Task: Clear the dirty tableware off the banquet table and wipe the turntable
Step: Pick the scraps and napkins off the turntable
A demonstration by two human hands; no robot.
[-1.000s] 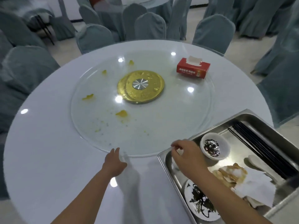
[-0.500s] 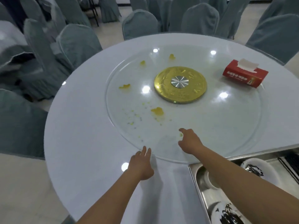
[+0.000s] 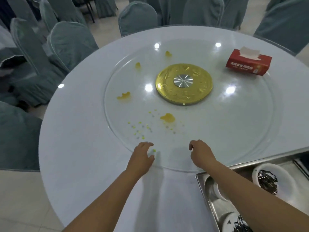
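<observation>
Both our hands lie at the near rim of the glass turntable (image 3: pixel 234 123): left hand (image 3: pixel 142 158) with fingers loosely curled and holding nothing, right hand (image 3: pixel 201 154) likewise bent and unladen. Yellow smears (image 3: pixel 167 117) and crumbs dot the glass around its gold hub (image 3: pixel 184 83); a red tissue box (image 3: pixel 248 64) sits far right. A steel tray (image 3: pixel 215 213) of dirty bowls rests on the white worktop (image 3: pixel 75 148), ringed by grey-covered chairs (image 3: pixel 70 44).

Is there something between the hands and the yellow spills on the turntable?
Nothing visible. Both hands, left and right, are at the near rim of the turntable. The glass between them and the nearest spill holds only small crumbs. The tissue box stands far right.
</observation>
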